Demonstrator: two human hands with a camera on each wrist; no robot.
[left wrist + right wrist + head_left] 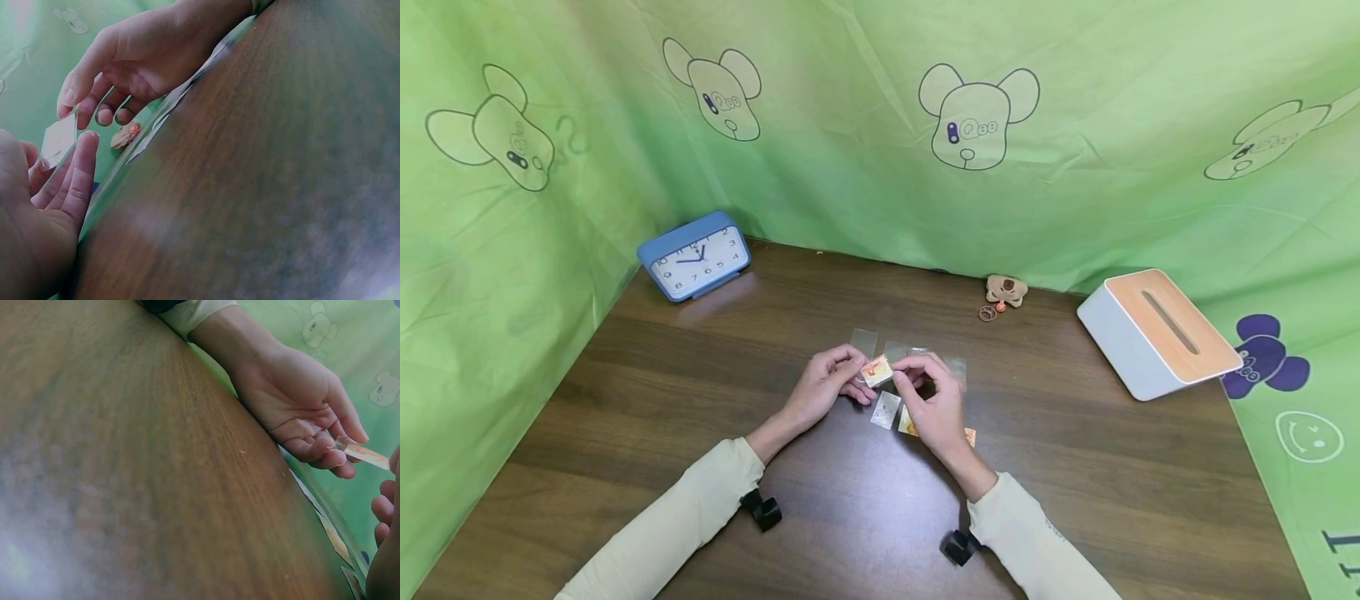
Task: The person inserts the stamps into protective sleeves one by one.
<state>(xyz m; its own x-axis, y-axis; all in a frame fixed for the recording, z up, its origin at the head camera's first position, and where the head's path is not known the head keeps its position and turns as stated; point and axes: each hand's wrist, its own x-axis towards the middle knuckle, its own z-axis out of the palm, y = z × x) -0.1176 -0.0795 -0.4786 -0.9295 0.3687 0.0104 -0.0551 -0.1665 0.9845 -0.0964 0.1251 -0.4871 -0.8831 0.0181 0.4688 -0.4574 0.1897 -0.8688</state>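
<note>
A small card with an orange picture (877, 371) is held up over the table between both hands. My left hand (822, 387) pinches its left end between thumb and fingers. At its right end, the thumb and forefinger of my right hand (937, 408) pinch the edge. In the left wrist view the card (59, 140) shows its pale back; in the right wrist view it (370, 455) appears nearly edge-on, a clear film at its end. Beneath the hands lie a whitish card (886, 410) and a yellow card (907, 423), the latter partly hidden by my right hand.
Clear plastic sleeves (863, 340) lie in a row beyond the hands. An orange card (971, 436) peeks out by my right wrist. A blue clock (700, 257) stands back left, a bear-shaped keyring (1006, 289) at the back, a tissue box (1172, 329) at right.
</note>
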